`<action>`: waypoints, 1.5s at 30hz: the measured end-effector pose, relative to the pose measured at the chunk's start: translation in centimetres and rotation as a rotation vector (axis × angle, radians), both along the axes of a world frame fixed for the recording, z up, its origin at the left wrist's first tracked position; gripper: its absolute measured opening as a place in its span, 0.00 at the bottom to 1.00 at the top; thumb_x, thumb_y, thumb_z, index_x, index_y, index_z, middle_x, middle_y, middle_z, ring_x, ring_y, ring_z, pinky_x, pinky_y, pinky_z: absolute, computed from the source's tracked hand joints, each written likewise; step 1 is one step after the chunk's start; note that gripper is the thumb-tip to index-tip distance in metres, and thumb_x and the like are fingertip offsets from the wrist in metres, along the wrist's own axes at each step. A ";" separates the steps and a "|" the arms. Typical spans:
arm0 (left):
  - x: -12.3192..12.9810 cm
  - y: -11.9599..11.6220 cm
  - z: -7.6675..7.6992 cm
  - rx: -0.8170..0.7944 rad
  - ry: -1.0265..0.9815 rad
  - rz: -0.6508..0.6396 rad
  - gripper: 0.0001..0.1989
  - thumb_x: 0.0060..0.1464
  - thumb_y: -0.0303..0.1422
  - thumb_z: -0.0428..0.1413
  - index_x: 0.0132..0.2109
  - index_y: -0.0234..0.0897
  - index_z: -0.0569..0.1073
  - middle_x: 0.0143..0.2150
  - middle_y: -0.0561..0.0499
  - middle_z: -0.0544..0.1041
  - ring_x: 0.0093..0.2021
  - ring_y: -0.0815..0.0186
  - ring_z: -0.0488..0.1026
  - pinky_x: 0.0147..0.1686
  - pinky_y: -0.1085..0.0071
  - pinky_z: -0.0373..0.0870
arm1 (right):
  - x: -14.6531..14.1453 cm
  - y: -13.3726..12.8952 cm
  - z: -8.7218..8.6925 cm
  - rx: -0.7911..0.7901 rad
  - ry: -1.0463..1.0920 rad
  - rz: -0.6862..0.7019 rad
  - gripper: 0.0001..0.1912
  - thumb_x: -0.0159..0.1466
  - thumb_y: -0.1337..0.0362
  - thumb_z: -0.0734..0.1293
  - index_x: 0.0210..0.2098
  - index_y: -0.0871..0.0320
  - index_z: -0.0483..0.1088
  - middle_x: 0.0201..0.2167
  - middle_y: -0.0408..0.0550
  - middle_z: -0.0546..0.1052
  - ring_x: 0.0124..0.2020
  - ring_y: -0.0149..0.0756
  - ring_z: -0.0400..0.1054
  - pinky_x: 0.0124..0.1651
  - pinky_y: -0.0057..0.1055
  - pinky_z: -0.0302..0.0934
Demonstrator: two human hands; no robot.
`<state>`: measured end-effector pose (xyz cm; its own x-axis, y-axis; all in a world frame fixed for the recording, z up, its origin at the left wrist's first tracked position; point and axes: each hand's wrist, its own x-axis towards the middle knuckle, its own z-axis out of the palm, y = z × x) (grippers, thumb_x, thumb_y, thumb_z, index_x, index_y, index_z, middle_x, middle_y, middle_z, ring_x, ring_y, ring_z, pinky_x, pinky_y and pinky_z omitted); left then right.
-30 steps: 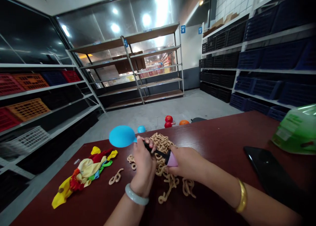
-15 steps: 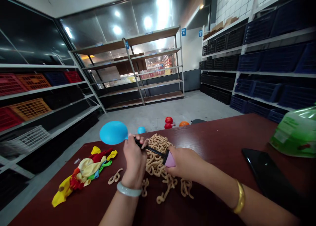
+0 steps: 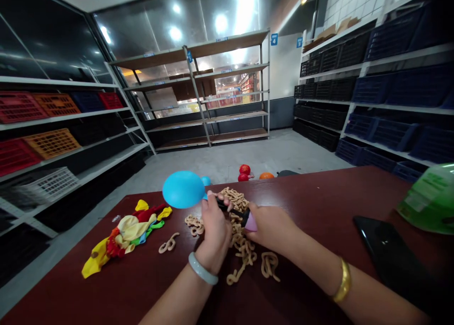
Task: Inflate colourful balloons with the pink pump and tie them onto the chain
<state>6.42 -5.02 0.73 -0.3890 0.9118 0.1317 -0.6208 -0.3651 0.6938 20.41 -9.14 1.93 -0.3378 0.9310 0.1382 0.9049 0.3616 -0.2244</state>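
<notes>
A blue balloon (image 3: 183, 189), partly inflated, points left from my left hand (image 3: 217, 225). That hand is closed round the black body of a hand balloon pump (image 3: 222, 205), with the balloon's neck at its fingers. My right hand (image 3: 267, 224) grips the pump's pinkish-purple handle (image 3: 251, 222). A short black stretch of the pump shows between the hands. Beneath them lies a heap of tan, twisted, string-like pieces (image 3: 243, 249), partly hidden by my hands; they look like uninflated long balloons. Some loose ones lie to the left and in front.
Flat coloured balloons (image 3: 129, 230) lie on the dark red table (image 3: 312, 287) at left. At right are a black phone-like slab (image 3: 381, 244) and a green bag-like package (image 3: 429, 199). Beyond the table, red balloons (image 3: 244, 170) and an orange one (image 3: 266, 175) rest on the floor. Shelves with crates stand around.
My left hand has moved right, bringing the blue balloon with it. It is nearer my right hand, and less of the pump's black rod shows between them. The view has shifted slightly.
</notes>
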 end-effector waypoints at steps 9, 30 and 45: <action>1.3 -1.0 1.3 0.058 0.056 -0.061 0.14 0.56 0.38 0.57 0.32 0.39 0.60 0.25 0.56 0.66 0.22 0.72 0.65 0.21 0.75 0.61 | -0.7 -0.4 0.8 0.042 -0.020 -0.053 0.22 0.62 0.48 0.63 0.46 0.59 0.64 0.37 0.57 0.78 0.37 0.48 0.75 0.36 0.35 0.60; 1.8 -1.1 0.6 0.060 0.060 0.011 0.11 0.57 0.37 0.56 0.32 0.38 0.62 0.27 0.56 0.68 0.26 0.70 0.67 0.29 0.70 0.68 | -0.1 0.4 0.6 0.119 -0.030 -0.109 0.18 0.60 0.56 0.66 0.45 0.58 0.64 0.39 0.54 0.77 0.38 0.44 0.73 0.36 0.34 0.63; -4.9 2.1 2.7 0.100 0.028 0.106 0.10 0.57 0.33 0.54 0.32 0.37 0.61 0.25 0.56 0.65 0.23 0.71 0.65 0.24 0.73 0.62 | 0.2 1.3 -0.2 0.099 -0.031 -0.137 0.19 0.59 0.52 0.67 0.44 0.58 0.67 0.36 0.55 0.78 0.36 0.47 0.75 0.34 0.34 0.61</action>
<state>1.50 -2.94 3.45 -0.4777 0.8473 0.2323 -0.5557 -0.4962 0.6670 20.63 -7.88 1.72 -0.2139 0.9512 0.2226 0.9534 0.2529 -0.1646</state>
